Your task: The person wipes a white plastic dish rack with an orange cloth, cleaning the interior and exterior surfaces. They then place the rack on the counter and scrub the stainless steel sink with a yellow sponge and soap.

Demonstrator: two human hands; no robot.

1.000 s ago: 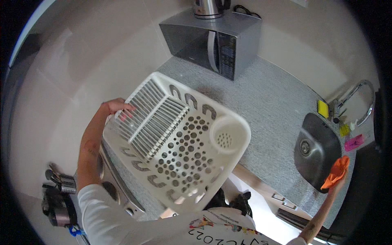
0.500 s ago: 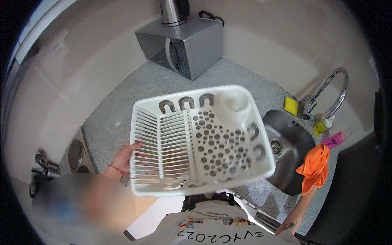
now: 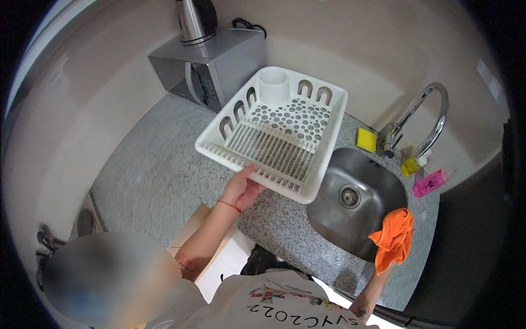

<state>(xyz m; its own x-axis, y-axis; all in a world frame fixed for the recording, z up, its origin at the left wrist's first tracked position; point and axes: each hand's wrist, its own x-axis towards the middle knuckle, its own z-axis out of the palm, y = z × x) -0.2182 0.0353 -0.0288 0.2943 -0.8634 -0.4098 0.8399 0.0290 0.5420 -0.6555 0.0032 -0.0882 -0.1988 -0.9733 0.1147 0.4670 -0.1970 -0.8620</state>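
A white plastic dish rack (image 3: 274, 88) is tilted over the counter, its slotted end towards me and its round cup at the far end. My left hand (image 3: 243, 189) grips the near rim of the rack, thumb over the edge. Over at the right, an orange cloth (image 3: 395, 238) hangs by the sink's right edge, and my right hand (image 3: 390, 268) is mostly covered by it. Its fingers are hidden under the cloth. Beside the rack lies the steel sink (image 3: 356, 219), with nothing in the bowl.
At the back stands a silver microwave (image 3: 224, 60) with a steel kettle (image 3: 194, 22) on top. A yellow sponge (image 3: 366, 140), a chrome tap (image 3: 438, 109), a yellow bottle (image 3: 410, 166) and a pink bottle (image 3: 430, 183) line the sink's far side. A hob (image 3: 86, 222) is at left.
The dish rack has swung round and moved away from me, towards the microwave and the sink's far side. My left hand moved right with it; the cloth stays near the sink's right edge.
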